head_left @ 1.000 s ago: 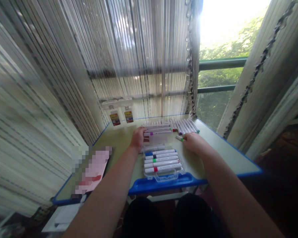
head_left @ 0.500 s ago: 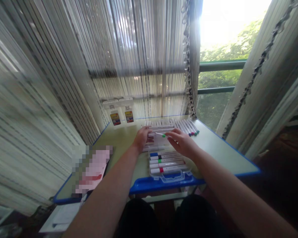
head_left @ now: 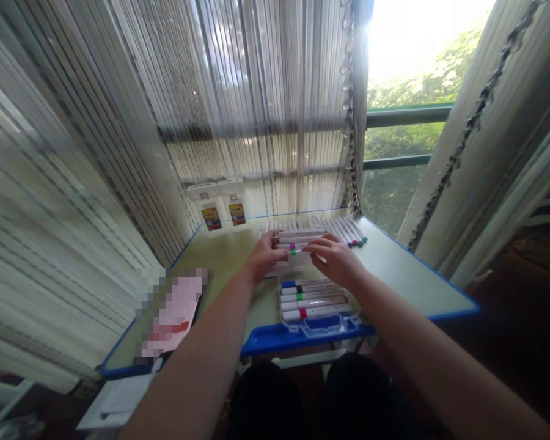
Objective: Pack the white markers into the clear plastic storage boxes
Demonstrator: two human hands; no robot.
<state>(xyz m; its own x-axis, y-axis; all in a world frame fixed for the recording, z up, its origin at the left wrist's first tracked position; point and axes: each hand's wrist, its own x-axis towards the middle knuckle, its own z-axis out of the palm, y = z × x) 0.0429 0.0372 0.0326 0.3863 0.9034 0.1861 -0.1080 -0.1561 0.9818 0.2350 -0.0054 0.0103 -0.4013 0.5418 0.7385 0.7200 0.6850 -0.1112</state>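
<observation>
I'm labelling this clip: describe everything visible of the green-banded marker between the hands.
The green-banded marker looks like white plastic. It lies crosswise, in or above a clear case, just nearer than a purple-banded marker. The right hand is at its right end, the left hand at its left; its tips and the grip are unclear.

At eight o'clock on the blue-edged tabletop [head_left: 407, 284], a flat pink item [head_left: 172, 315] with a red patch is laid, partly masked by pixelation. Lower down, between seven and eight, a flat white surface [head_left: 114, 397] is seen. From nine round to twelve, the background is filled by a striped sheer curtain [head_left: 256, 79]. Near two, green foliage [head_left: 394, 143] outside a bright window [head_left: 417, 49] is crossed by dark bars [head_left: 407, 116]. Beyond, a second curtain [head_left: 513, 122] is edged with dark trim [head_left: 479, 116].
</observation>
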